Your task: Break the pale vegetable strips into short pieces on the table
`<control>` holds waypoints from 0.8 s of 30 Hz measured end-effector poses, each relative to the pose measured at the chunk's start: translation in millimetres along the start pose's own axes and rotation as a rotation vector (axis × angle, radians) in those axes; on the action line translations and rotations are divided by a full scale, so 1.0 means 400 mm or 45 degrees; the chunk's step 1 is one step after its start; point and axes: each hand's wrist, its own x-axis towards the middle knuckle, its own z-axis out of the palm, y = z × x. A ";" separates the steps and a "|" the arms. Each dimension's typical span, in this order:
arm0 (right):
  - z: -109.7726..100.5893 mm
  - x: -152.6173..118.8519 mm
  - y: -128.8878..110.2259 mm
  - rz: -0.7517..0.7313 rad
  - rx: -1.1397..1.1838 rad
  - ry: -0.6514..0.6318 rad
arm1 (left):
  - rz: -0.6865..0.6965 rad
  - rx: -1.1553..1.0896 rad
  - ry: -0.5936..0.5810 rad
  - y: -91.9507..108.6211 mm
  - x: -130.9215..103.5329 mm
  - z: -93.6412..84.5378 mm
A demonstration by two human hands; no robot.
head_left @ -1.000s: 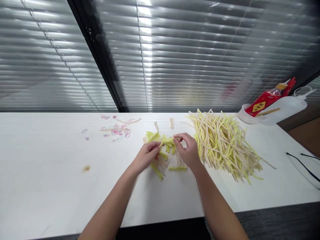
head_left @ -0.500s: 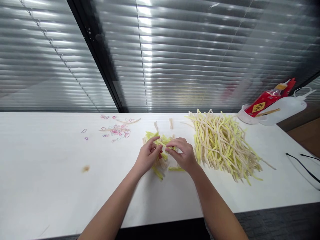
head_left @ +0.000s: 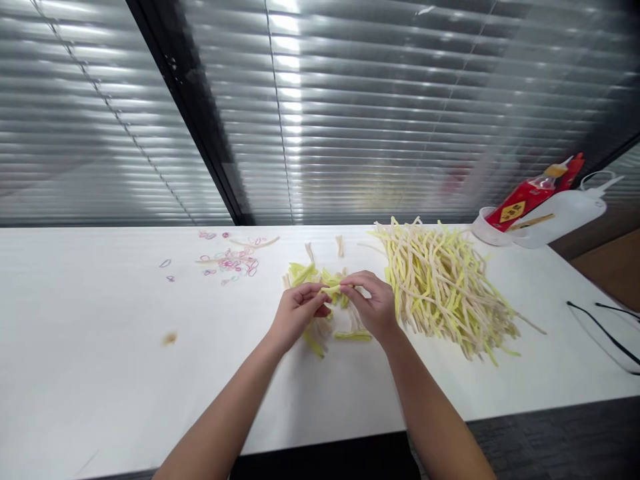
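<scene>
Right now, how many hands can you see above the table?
2. The left hand and the right hand meet at the middle of the table, both pinching one yellow strip. No others show.

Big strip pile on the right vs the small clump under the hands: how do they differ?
The big pile holds far more strips than the small clump. The pile's strips are long; the clump's are short, folded pieces. The pile lies untouched, while the left hand and right hand pinch a clump piece. Both mix yellow-green and cream.
</scene>
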 end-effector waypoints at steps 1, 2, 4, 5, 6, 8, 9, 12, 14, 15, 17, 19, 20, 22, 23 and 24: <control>-0.002 0.001 0.000 0.022 0.025 0.021 | -0.048 -0.052 -0.015 0.003 -0.001 -0.001; -0.004 0.003 0.000 0.050 0.048 0.041 | -0.091 -0.097 -0.032 0.005 -0.001 -0.002; -0.008 0.006 0.002 0.124 0.078 0.070 | -0.168 -0.161 -0.087 0.005 -0.001 -0.007; -0.010 0.007 0.003 0.167 0.084 0.079 | -0.199 -0.177 -0.122 0.005 0.000 -0.009; -0.013 0.009 0.005 0.211 0.088 0.083 | -0.224 -0.180 -0.156 0.004 0.000 -0.011; -0.018 0.012 0.010 0.292 0.099 0.078 | -0.257 -0.164 -0.214 0.002 -0.001 -0.012; -0.021 0.013 0.013 0.329 0.111 0.069 | -0.265 -0.155 -0.236 0.001 -0.002 -0.012; -0.026 0.017 0.024 0.429 0.170 0.021 | -0.283 -0.127 -0.299 0.001 -0.006 -0.011; -0.025 0.017 0.031 0.481 0.211 -0.008 | -0.310 -0.123 -0.335 0.002 -0.008 -0.011; -0.022 0.016 0.034 0.508 0.234 -0.010 | -0.332 -0.134 -0.343 0.003 -0.009 -0.011; -0.013 0.014 0.037 0.571 0.292 -0.003 | -0.370 -0.181 -0.324 0.005 -0.009 -0.012; 0.001 0.010 0.036 0.646 0.375 -0.013 | -0.372 -0.226 -0.278 0.006 -0.009 -0.011; 0.008 0.008 0.033 0.677 0.419 -0.031 | -0.358 -0.232 -0.257 0.006 -0.009 -0.011; 0.021 0.005 0.025 0.708 0.486 -0.071 | -0.320 -0.215 -0.223 0.006 -0.009 -0.009; 0.026 0.004 0.021 0.711 0.503 -0.080 | -0.303 -0.193 -0.215 0.005 -0.009 -0.009; 0.029 0.004 0.017 0.707 0.506 -0.083 | -0.285 -0.166 -0.212 0.005 -0.010 -0.008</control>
